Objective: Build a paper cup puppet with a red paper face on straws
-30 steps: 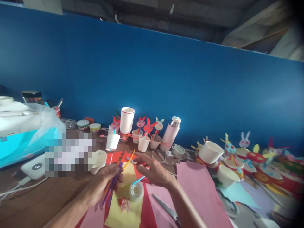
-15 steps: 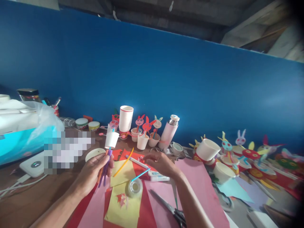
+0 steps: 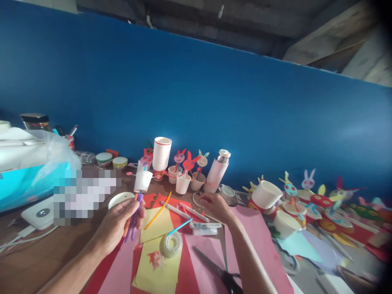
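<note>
My left hand (image 3: 127, 212) is closed around a bundle of thin purple and orange straws (image 3: 134, 222). Just above it tilts a white paper cup (image 3: 143, 181) with a round pink paper face (image 3: 145, 161). A blue stem runs from the cup down to my fingers. My right hand (image 3: 216, 206) hovers over the far side of the table with its fingers curled together; what they hold, if anything, is hidden. Below it lie white pens (image 3: 204, 231). A yellow straw (image 3: 157, 210), a blue straw (image 3: 179, 227) and a roll of tape (image 3: 172, 244) lie between my hands.
Black-handled scissors (image 3: 214, 265) lie on pink paper at the front. Several cups with paper rabbit heads (image 3: 183, 183) stand behind, beside stacked cups (image 3: 162, 153) and a pink thermos (image 3: 217, 171). More cup figures (image 3: 294, 204) are at right. A white power bank (image 3: 39, 212) sits left.
My right hand has moved right and slightly away from the pens, uncovering more of them. My left hand keeps its hold on the straws; the view has shifted slightly.
</note>
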